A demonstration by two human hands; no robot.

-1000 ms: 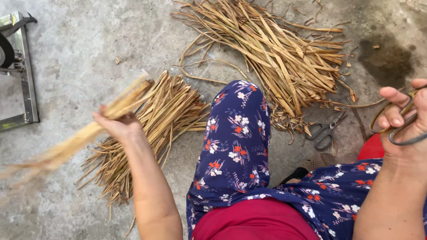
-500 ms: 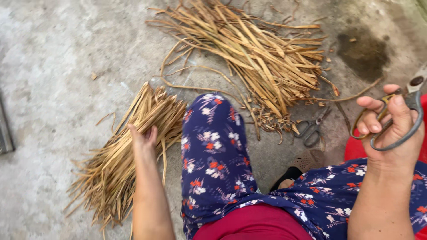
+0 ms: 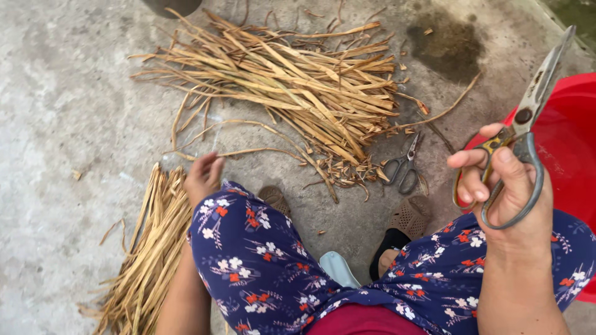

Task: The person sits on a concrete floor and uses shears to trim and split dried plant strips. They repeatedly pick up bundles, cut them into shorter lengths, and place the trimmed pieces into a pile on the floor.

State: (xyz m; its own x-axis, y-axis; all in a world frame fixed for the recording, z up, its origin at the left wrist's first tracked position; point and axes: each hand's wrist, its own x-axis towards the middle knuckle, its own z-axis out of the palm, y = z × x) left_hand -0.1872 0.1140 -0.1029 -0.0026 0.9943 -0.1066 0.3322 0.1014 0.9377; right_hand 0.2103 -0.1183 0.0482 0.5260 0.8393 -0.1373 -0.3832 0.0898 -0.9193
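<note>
Scissors (image 3: 518, 146) sit pinched in our right hand (image 3: 506, 198), raised right of the knee (image 3: 248, 248). Left hand (image 3: 202, 177), fingers spread, empty, hovers beyond the knee near the cut strips (image 3: 149, 254). Best to take one strip from the long pile (image 3: 292, 87).

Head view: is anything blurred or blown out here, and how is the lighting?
Head view: soft, even daylight, no hard shadows or glare; the left hand is slightly motion-blurred; the right hand, its scissors and the large dried-strip pile look sharp.
</note>
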